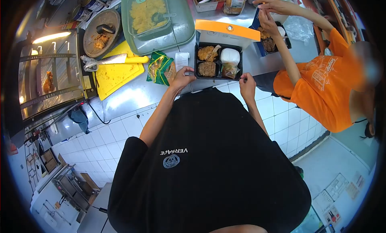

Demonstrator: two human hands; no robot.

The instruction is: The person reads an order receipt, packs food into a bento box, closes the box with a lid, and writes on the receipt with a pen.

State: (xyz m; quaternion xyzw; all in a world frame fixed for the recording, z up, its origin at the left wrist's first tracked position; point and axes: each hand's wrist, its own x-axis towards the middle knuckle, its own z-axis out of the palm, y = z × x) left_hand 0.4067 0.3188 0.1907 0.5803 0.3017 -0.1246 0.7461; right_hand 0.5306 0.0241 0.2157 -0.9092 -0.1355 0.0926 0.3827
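A black compartment tray point(219, 77) sits in an open box with a raised orange-edged lid point(228, 28). In it are fried chicken point(208, 53), a brown patty point(207, 69), a white wrapped ball point(230, 56) and a small bagged item point(229, 71). My left hand point(183, 77) is at the box's near left corner, fingers pinched together. My right hand point(247, 86) is at the near right corner, its fingers curled at the edge. Whether either hand grips the box is hard to make out. A green and yellow packet point(160, 69) lies left of the box, by a paper slip point(182, 60).
A yellow board point(120, 77) with a knife point(116, 60), a metal bowl point(89, 38) and a green tray point(182, 31) holding a food container point(130, 15) stand left. A glass warmer point(52, 72) is far left. At right, a person in orange point(317, 82) works over another box point(257, 48).
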